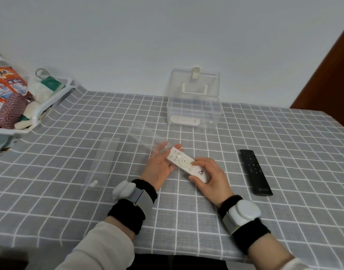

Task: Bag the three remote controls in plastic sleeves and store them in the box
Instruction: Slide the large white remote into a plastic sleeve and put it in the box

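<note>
A white remote control (184, 162) is held over the table's middle, buttons up. My right hand (212, 176) grips its near end. My left hand (159, 164) holds the mouth of a clear plastic sleeve (143, 133) against the remote's far end; the sleeve stretches away to the upper left. A second clear sleeve (105, 158) lies flat to the left. A black remote (254, 171) lies to the right on the cloth. The clear plastic box (194, 112) stands open at the back with a bagged white remote (184, 120) inside.
A grey checked cloth (186, 221) covers the table. A white basket (42, 106) full of packets and cloths sits at the far left edge. The box lid (194, 82) leans against the wall. A brown door panel (330, 78) is at the right.
</note>
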### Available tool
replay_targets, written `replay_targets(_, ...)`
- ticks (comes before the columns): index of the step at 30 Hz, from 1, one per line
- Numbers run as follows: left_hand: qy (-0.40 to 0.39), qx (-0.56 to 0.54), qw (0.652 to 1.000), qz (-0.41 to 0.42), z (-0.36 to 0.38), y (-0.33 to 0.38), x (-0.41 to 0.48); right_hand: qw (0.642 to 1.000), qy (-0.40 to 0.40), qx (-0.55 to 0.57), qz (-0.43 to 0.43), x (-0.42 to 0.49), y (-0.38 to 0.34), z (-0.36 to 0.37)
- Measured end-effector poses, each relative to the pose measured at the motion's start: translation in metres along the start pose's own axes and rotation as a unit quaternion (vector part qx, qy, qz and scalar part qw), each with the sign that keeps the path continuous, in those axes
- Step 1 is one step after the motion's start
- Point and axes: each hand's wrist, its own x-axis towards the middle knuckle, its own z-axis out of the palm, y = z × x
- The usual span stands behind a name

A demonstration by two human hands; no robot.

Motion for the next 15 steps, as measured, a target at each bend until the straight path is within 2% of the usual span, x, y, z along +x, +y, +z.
replay_targets(7,-0.022,-0.022,0.999,-0.022,-0.0012,-0.0005,-0.0012,1.000,0.006,-0.016,-0.018,-0.0006,-0.0018,0.0001)
replay_targets(15,-0.071,0.001,0.996,-0.045,-0.0010,-0.0025,-0.0021,0.999,0.005,-0.017,-0.027,0.0002,-0.0022,0.0006)
